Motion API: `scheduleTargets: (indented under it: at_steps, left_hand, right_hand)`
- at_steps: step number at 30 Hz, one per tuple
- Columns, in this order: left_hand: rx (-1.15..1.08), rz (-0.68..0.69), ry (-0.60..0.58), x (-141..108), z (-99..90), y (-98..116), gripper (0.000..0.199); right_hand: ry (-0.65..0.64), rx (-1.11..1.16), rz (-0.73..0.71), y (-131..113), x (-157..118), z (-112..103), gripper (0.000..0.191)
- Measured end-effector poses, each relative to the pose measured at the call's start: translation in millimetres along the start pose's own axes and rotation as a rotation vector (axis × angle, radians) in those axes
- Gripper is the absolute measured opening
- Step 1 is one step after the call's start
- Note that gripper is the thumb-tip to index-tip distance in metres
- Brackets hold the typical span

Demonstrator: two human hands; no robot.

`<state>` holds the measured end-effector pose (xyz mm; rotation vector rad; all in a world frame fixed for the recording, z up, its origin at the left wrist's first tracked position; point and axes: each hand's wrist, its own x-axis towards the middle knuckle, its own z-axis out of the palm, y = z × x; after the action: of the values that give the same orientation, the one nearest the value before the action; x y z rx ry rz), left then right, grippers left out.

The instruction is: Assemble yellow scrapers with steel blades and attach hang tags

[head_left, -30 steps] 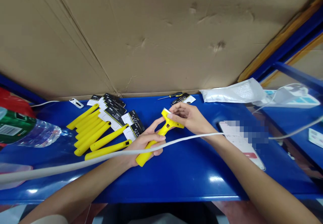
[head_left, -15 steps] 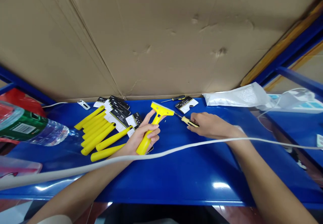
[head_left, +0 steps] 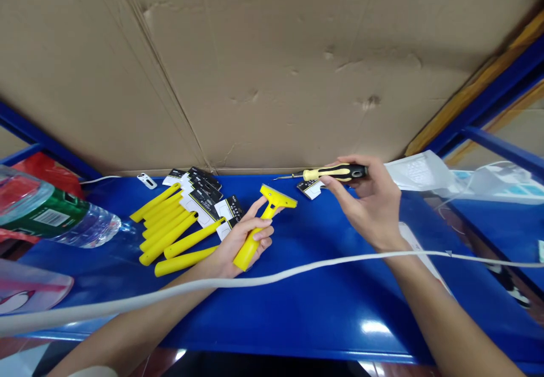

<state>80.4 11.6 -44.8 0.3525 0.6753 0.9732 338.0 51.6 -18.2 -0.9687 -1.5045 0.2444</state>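
Note:
My left hand (head_left: 253, 238) is wrapped round the handle of a yellow scraper (head_left: 250, 246), whose wide head points up and away from me. My right hand (head_left: 369, 198) grips a screwdriver (head_left: 335, 172) with a cream and black handle, held level above the back of the table. Its tip points left, apart from the scraper head. The thin shaft overlaps the spot of a second screwdriver lying behind, so the two are hard to separate. Left of my left hand lie several yellow handles (head_left: 170, 232) beside black and white cardboard tags (head_left: 204, 201). Another tag (head_left: 310, 189) lies below the held screwdriver.
A white cable (head_left: 306, 265) crosses in front of my forearms. At left are a large plastic bottle (head_left: 63, 212) and a clear box (head_left: 34, 286). A white plastic packet (head_left: 419, 172) lies at the back right. Cardboard (head_left: 272, 71) walls off the back of the blue table (head_left: 306, 309).
My right hand has lifted and turned, drawing the screwdriver from the scraper head's right end up to a level hold. My left hand still holds the scraper; the view has shifted slightly.

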Motion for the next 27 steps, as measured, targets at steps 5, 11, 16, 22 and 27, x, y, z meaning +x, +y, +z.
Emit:
scheduleTargets:
  at_steps: [5, 11, 16, 22, 27]
  left_hand:
    - [0.041, -0.024, -0.041, -1.6, 0.0, -1.8, 0.100]
    - [0.082, -0.038, -0.054, -2.6, 1.8, -3.1, 0.101]
    - [0.080, -0.037, -0.067, -2.3, 0.8, -3.0, 0.099]
    - [0.093, -0.033, -0.075, -1.5, -1.1, -3.5, 0.101]
    - [0.104, -0.036, -0.079, -1.4, -0.9, -3.8, 0.103]
  right_hand:
    - [-0.027, 0.047, -0.075, -0.3, -5.0, 3.7, 0.045]
    - [-0.071, -0.009, -0.097, 1.1, -7.1, 2.3, 0.047]
    - [-0.095, -0.042, -0.081, 2.1, -8.6, 1.4, 0.047]
    - [-0.107, -0.060, -0.080, -1.7, -8.4, 1.4, 0.046]
    - [-0.096, -0.060, -0.103, -0.9, -8.0, 2.1, 0.048]
